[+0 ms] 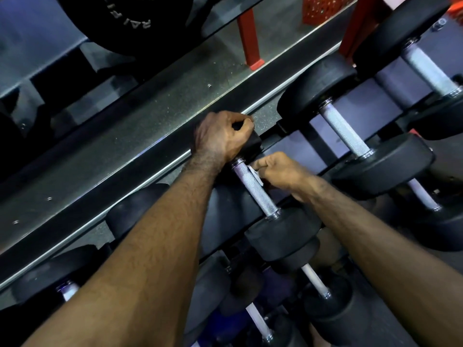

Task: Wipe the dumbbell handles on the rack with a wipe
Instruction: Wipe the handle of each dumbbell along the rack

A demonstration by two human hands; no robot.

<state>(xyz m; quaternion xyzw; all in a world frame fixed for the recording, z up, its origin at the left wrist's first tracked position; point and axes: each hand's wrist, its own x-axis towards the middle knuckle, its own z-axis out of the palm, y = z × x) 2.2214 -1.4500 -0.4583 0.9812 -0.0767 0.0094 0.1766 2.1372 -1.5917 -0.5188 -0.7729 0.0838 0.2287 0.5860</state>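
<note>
Forearms nearest, both reaching away toward the rack [150, 156]. Left hand [220, 136] curled over the far head [253, 144] of the dumbbell, gripping and steadying it. Right hand [280, 169] closed on a white wipe [254, 172], pinched against the right side of the handle [255, 187] near its far end.

Dumbbell lay mid-scene on the rack's upper tier, near head [283, 234] toward the viewer. Handle's long axis ran far-left to near-right, slightly diagonal, matching the neighbours [345, 131] to the right. Knurled steel, bare along most of its length below the wipe.

Step judged: wiping this handle, begun at the far end; most of the length apparently not yet covered. Next move would call for drawing the wipe along the axis toward the near head, wrapping round the bar to reach the underside, left hand stopping any roll. Then on to the next handle, right or lower tier [314, 280].

Weight plate [130, 18] far left, red frame leg [249, 36] far centre.
</note>
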